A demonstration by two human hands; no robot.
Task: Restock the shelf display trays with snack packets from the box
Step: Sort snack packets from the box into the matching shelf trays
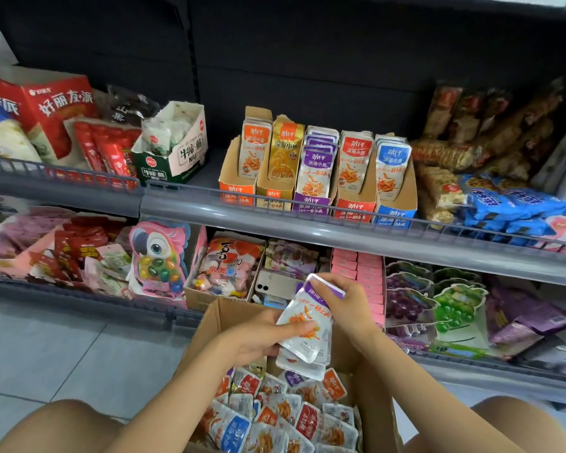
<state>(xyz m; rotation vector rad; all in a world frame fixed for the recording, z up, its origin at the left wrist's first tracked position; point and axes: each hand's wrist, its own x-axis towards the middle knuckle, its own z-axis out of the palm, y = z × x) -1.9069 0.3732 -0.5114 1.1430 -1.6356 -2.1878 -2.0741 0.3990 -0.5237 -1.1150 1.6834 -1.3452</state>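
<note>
Upper shelf [275, 220], five snack trays [311, 202]

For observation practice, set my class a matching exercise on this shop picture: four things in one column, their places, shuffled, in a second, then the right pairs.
Things
1 purple packets
2 orange tray
3 blue tray
4 parrot pack

Places
A right end of the tray row
B lower shelf, left side
C left end of the tray row
D gripped by left hand and right hand over the cardboard box

Pairs: 1-D, 2-C, 3-A, 4-B
</note>
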